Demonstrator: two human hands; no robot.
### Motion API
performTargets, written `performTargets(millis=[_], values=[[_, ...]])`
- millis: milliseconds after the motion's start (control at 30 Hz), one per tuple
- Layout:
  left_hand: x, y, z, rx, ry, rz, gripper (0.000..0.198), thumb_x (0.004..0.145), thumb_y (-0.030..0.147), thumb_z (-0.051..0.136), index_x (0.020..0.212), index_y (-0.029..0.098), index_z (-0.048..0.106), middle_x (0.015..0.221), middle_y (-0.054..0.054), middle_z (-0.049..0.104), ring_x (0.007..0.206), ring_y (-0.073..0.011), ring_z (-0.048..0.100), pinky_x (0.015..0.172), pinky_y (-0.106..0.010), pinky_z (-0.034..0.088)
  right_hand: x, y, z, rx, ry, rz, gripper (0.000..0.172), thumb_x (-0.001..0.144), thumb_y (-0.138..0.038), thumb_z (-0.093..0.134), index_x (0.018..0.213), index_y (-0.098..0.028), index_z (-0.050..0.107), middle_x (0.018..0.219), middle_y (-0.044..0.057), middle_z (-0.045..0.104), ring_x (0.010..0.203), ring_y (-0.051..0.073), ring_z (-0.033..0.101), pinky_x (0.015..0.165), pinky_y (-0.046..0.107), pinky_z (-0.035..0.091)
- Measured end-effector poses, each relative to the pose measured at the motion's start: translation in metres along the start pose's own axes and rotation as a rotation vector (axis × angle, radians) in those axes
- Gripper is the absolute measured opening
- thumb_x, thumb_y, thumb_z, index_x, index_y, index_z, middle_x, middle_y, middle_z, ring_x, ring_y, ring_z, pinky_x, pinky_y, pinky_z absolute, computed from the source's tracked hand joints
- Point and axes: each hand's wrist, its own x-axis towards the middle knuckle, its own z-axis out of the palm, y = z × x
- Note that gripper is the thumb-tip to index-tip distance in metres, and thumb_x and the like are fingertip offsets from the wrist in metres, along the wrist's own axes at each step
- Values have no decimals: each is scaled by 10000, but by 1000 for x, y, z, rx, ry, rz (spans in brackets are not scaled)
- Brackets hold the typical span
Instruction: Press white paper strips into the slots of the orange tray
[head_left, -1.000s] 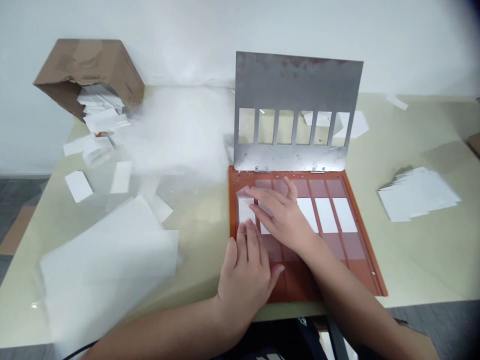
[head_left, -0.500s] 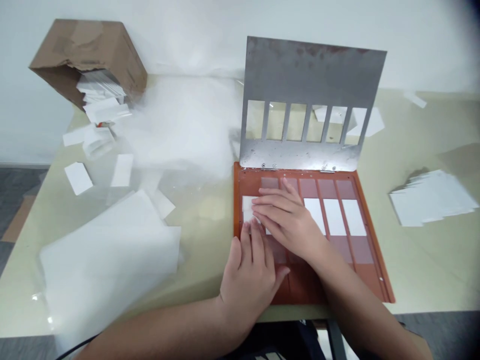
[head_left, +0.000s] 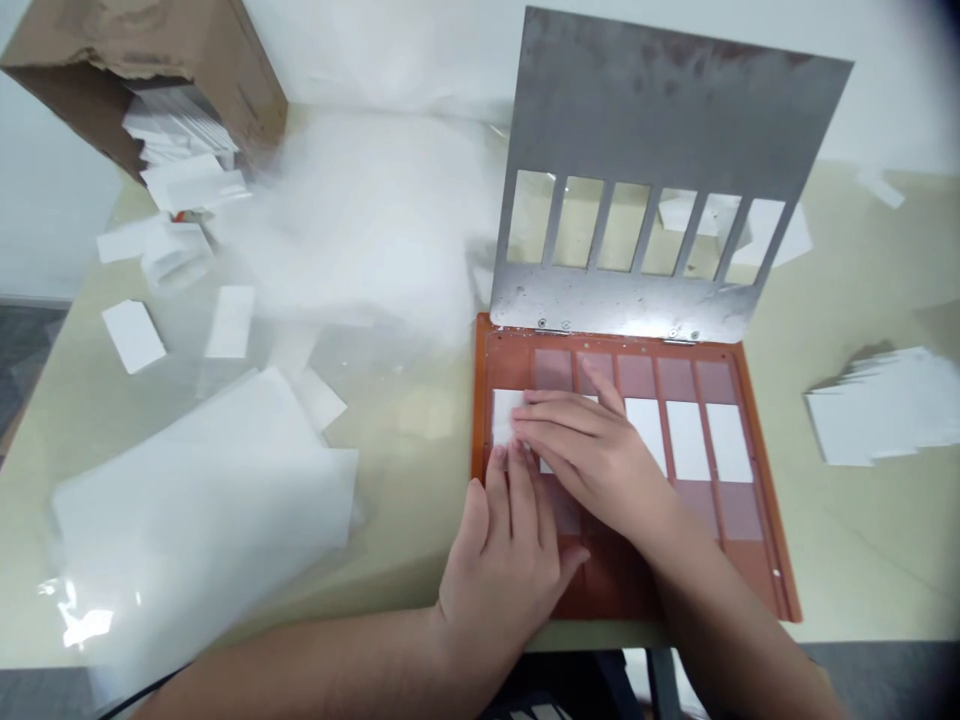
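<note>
A flat red-brown jig [head_left: 789, 592] lies on the table with its hinged metal plate [head_left: 675, 110] standing up at the back. The plate has a row of cut-out windows. White cards [head_left: 688, 442] sit side by side across the jig. My left hand [head_left: 502, 560] lies low over the jig, fingers stretched, tips at the lower edge of the leftmost white card [head_left: 506, 418]. From the right, my right hand [head_left: 600, 455] reaches over, its extended fingertips resting on that same card. Part of the neighbouring card is hidden beneath this hand.
A cardboard box [head_left: 247, 100] on its side spills white cards at the back left. Clear plastic sheets [head_left: 210, 490] cover the left of the table [head_left: 420, 430]. A fanned stack of white cards [head_left: 885, 410] lies right of the jig.
The view has shifted, bringing the jig closer and the box partly out of frame. My fingers remain at the leftmost card, which now looks flatter in its slot.
</note>
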Motion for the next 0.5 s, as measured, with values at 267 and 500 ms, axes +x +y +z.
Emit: performTargets(millis=[267, 500], values=[[0, -1, -1, 3, -13, -8, 543, 1022, 441, 351, 1237, 67, 681, 1290, -128, 680, 1169, -252, 639, 985, -369, 407, 2, -1, -1, -1, -18, 13, 249, 948, -98, 518, 972, -235, 724, 990, -2, 775, 1042, 181, 711, 1229, 497, 247], [1, 0, -2, 27, -31, 8, 523, 1030, 412, 330, 1251, 86, 672, 1288, -89, 688, 1159, -239, 644, 975, -362, 398, 2, -3, -1, 0, -7, 23, 228, 949, -110, 534, 935, -238, 722, 987, -15, 779, 1026, 182, 720, 1218, 497, 269]])
